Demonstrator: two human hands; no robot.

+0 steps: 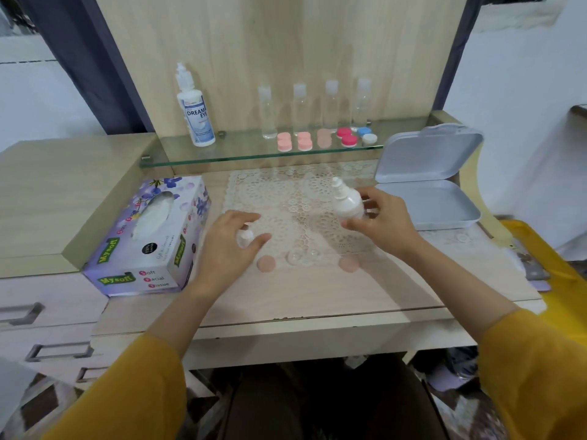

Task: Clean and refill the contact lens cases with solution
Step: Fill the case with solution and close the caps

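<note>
My right hand (378, 223) grips a small white solution bottle (346, 200), tilted with its nozzle up and to the left, above the lace mat. My left hand (233, 246) holds a small white cap (245, 238) between thumb and fingers, low over the desk. An open clear lens case (302, 257) lies on the desk in front of me, between the hands. Its two pink lids lie loose, one at the left (265, 263) and one at the right (348, 264).
A glass shelf (254, 155) at the back carries a large solution bottle (194, 112), several clear bottles (314, 106) and several closed lens cases (324, 139). A tissue box (152, 236) stands at the left. An open grey box (428, 185) sits at the right.
</note>
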